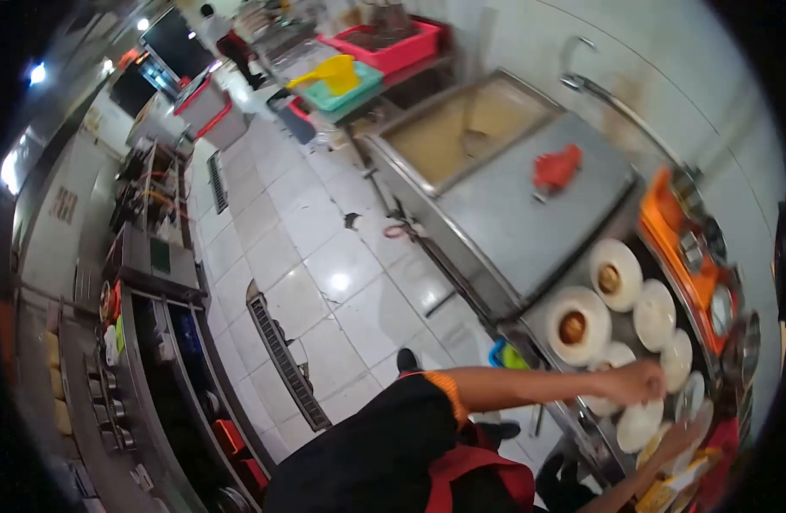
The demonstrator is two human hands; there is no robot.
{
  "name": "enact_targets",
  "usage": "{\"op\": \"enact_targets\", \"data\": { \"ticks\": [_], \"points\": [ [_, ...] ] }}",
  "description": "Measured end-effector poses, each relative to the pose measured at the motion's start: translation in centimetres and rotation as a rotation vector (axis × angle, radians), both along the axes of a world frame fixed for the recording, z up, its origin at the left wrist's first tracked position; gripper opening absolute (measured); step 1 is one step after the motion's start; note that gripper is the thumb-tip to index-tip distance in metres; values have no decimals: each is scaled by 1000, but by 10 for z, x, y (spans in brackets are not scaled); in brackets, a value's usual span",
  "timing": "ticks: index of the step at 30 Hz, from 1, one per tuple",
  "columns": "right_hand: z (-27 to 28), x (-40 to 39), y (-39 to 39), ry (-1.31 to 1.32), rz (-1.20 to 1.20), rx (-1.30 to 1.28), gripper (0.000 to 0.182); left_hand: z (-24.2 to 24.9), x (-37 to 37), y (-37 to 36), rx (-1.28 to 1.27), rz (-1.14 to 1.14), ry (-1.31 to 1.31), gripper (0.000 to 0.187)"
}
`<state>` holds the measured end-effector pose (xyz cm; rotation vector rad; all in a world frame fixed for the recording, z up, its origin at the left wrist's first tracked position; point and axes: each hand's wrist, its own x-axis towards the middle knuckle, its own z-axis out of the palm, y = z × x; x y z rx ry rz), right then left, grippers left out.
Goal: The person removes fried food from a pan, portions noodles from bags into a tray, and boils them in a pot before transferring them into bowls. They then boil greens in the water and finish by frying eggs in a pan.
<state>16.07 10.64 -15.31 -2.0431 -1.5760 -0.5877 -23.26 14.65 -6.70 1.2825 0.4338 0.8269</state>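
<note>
My left hand [636,383] reaches over a steel counter crowded with white dishes. Its fingers look curled, and what they hold, if anything, is hidden. Just below it lies a white bowl [640,426]. Lower down, my right hand [677,439] is among more white dishes near a yellow-and-white item [679,487] I cannot make out; blur hides its grip. Two white bowls with brown remains, a nearer bowl [578,327] and a farther bowl [615,275], stand beyond my left hand. A white plate [654,315] sits beside them.
An orange tray [664,214] with metal containers lines the wall. Beyond the dishes is a steel sink [435,184] of cloudy water, with a red cloth-like item [557,168] on its side board. A yellow scoop [335,75] and pink tub [393,51] stand farther off; a person [230,43] is at the back.
</note>
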Motion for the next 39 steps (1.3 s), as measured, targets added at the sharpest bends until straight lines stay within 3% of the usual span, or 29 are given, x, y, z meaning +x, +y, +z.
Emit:
{"op": "enact_targets", "data": {
  "ticks": [1, 2, 5, 7, 8, 9, 11, 13, 15, 18, 19, 20, 21, 22, 24, 25, 26, 27, 28, 29, 30, 31, 32, 33, 34, 35, 38, 39],
  "points": [
    [45, -95, 3, -59, -7, 102, 31, 20, -64, -13, 153, -12, -62, 15],
    [63, -178, 5, -64, 21, 106, 31, 30, -134, -20, 144, -93, -117, 16],
    [96, -360, 35, 286, 181, 175, 29, 25, -304, -18, 39, -127, -192, 21],
    [57, -471, 59, 478, 401, 112, 28, 2, -404, -8, -168, 74, -175, 25],
    [67, -551, 60, 515, 471, -121, 29, 4, -461, -6, -269, 244, -135, 25],
    [62, -631, 64, 719, 634, -82, 34, -5, -511, -1, -384, 397, -132, 25],
    [51, -753, 74, 842, 745, -459, 45, -42, -609, 17, -450, 689, -195, 29],
    [18, -866, 92, 936, 931, -628, 53, -101, -705, 30, -623, 963, -371, 31],
    [-8, -985, 119, 1095, 1085, -830, 60, -144, -799, 24, -785, 1219, -371, 34],
    [-46, -1190, 185, 959, 1266, -992, 62, -202, -939, -14, -879, 1455, -75, 30],
    [-91, -1264, 217, 790, 1492, -715, 60, -225, -984, -39, -907, 1505, 35, 27],
    [-111, -1339, 241, 929, 1448, -788, 58, -250, -1023, -71, -958, 1606, -20, 25],
    [-132, -1408, 268, 883, 1383, -863, 53, -265, -1054, -106, -1014, 1742, -95, 28],
    [-152, -1472, 296, 741, 1395, -767, 49, -266, -1079, -140, -1117, 1874, -182, 29],
    [-202, -1588, 355, 632, 1239, -718, 45, -287, -1125, -215, -1242, 2065, -194, 30],
    [-225, -1635, 390, 629, 1159, -728, 44, -287, -1135, -245, -1250, 2117, -80, 37],
    [-245, -1669, 421, 620, 1076, -738, 43, -286, -1142, -273, -1259, 2161, 33, 43],
    [-258, -1699, 448, 582, 936, -629, 44, -297, -1158, -298, -1405, 2329, -83, 29],
    [-268, -1728, 470, 543, 790, -520, 45, -306, -1170, -325, -1461, 2275, -7, 21],
    [-269, -1753, 489, 496, 584, -682, 60, -317, -1178, -345, -1551, 2276, 16, 24],
    [-388, -1772, 554, 692, 720, -521, 78, -357, -1184, -419, -1463, 1893, -309, 19],
    [-341, -1787, 540, 672, 544, -763, 82, -342, -1206, -391, -1873, 1866, -103, 25],
    [-276, -1801, 518, 603, 374, -1019, 86, -344, -1235, -376, -2138, 1647, -12, 33],
    [-278, -1808, 511, 584, 321, -1023, 86, -341, -1265, -366, -2169, 1459, -82, 38],
    [-281, -1812, 505, 440, 193, -1030, 84, -330, -1293, -359, -1963, 1382, -50, 35],
    [-282, -1813, 508, 290, 73, -1030, 83, -340, -1329, -345, -1926, 1320, 52, 39],
    [-426, -1745, 562, -179, 252, -693, 67, -333, -1457, -255, -1798, 1295, 255, 41],
    [-403, -1748, 558, -192, 218, -704, 67, -327, -1493, -226, -1698, 1338, 309, 38]
  ]
}}
